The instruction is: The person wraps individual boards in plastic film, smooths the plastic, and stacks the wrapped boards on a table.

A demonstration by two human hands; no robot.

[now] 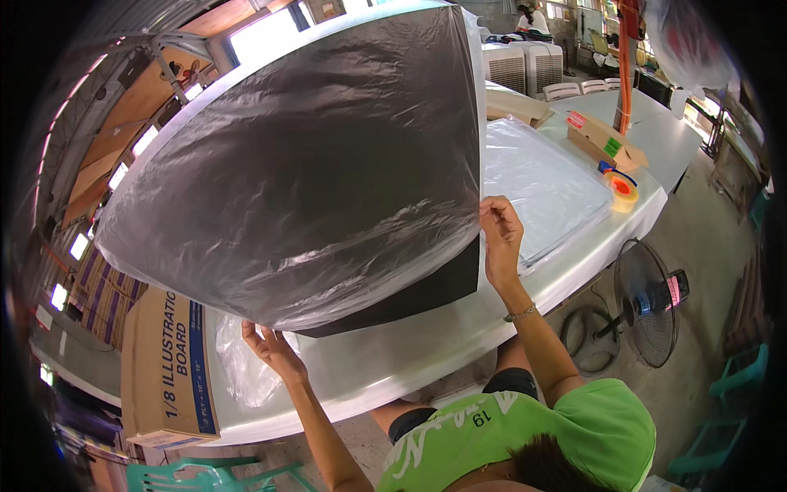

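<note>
Operator wore a bright green T-shirt (pixel 574 435) with short sleeves; white script-style lettering (pixel 447 430) and a small dark print (pixel 482 419) marked its front. Shorts (pixel 515 382) were dark. Left hand (pixel 277 355) and right hand (pixel 502 236) were bare; a metallic-looking bracelet (pixel 521 313) circled the right wrist.

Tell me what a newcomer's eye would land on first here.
First, the big black board, mostly covered by a clear plastic bag across the upper middle, the left hand at the bag's lower edge and the right hand at its right edge. Then the bright green shirt at the bottom, and the fan on the floor at right.
</note>
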